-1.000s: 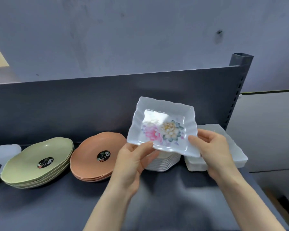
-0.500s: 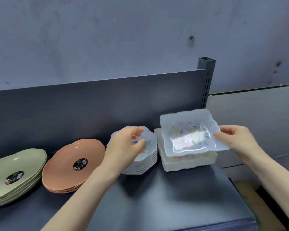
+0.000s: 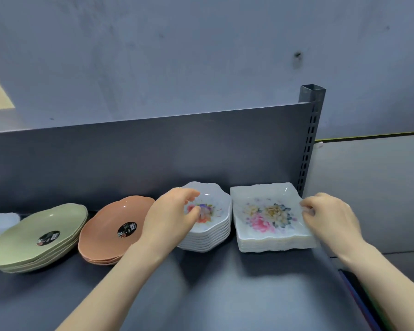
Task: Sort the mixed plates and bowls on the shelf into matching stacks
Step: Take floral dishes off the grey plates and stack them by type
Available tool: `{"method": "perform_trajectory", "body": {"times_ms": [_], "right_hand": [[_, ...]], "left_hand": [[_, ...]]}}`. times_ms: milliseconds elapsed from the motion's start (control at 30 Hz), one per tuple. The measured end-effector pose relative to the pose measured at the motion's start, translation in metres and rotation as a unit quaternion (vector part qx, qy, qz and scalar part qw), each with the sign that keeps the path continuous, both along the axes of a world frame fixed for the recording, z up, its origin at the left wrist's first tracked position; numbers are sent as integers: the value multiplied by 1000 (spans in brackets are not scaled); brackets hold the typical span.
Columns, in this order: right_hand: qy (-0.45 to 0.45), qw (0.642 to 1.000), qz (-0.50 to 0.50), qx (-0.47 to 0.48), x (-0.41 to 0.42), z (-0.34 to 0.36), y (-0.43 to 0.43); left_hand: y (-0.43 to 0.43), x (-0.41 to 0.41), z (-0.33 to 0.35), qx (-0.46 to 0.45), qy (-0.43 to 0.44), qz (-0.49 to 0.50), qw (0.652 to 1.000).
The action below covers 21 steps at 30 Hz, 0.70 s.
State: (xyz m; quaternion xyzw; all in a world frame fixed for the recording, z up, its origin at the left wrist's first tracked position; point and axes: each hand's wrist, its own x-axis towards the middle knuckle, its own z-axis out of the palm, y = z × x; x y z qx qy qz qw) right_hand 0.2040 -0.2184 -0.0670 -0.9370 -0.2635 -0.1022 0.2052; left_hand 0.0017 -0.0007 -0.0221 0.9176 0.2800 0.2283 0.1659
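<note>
A stack of white square floral plates (image 3: 268,216) stands at the right end of the dark shelf (image 3: 225,283). My right hand (image 3: 330,218) pinches the right rim of its top plate, which lies flat on the stack. Just left of it is a stack of smaller scalloped floral plates (image 3: 215,225). My left hand (image 3: 170,218) curls over that stack's left rim, with the thumb inside the top plate. Further left are a stack of orange plates (image 3: 110,230) and a stack of green plates (image 3: 34,235).
A pale plate (image 3: 0,223) shows at the far left edge. The shelf's back panel (image 3: 153,151) rises behind the stacks, and a perforated upright post (image 3: 310,144) stands at the right end. The shelf's right edge drops off beside the square stack.
My right hand has carried the square floral plate right and set it on the square stack. My left hand let go of that plate and moved onto the scalloped stack.
</note>
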Motion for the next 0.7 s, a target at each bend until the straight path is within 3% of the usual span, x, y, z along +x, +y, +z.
{"method": "perform_trajectory", "body": {"times_ms": [167, 400, 700], "right_hand": [[17, 988, 135, 69, -33, 29, 30], [14, 946, 313, 76, -89, 32, 99], [-20, 911, 410, 50, -176, 24, 168]], "left_hand": [[2, -27, -5, 24, 37, 56, 997], [20, -118, -11, 51, 106, 168, 979], [42, -257, -8, 40, 135, 294, 945]]}}
